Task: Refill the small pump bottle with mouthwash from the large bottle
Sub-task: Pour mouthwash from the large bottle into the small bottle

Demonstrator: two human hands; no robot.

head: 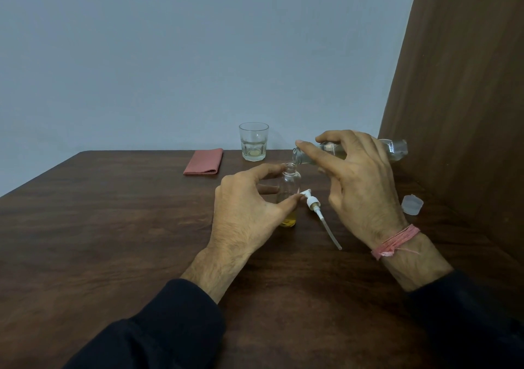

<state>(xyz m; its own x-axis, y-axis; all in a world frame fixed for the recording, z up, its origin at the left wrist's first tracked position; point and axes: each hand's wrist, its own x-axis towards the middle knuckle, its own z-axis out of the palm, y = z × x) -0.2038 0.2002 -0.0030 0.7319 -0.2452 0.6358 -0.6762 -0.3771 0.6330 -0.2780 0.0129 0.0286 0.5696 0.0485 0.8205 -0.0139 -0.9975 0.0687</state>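
Mouthwash is risking spilling past the small clear glass bottle's (pixel 288 187) narrow neck, as the right hand (pixel 357 187) gripping the large clear plastic bottle (pixel 394 149) is tipping it from three o'clock while the left hand (pixel 249 212) is pinching the small one steady.

Bare table (pixel 113 227) lies open leftward; the cloth (pixel 203 161), glass (pixel 253 142) and cap (pixel 412 205) crowd the far and right sides.

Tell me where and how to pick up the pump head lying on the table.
Grip the pump head by its white collar, coming from above with fingers pinching across it. It lies flat on the table beside the small bottle, its thin dip tube trailing toward the person; the tube looks too slender and probably wet.
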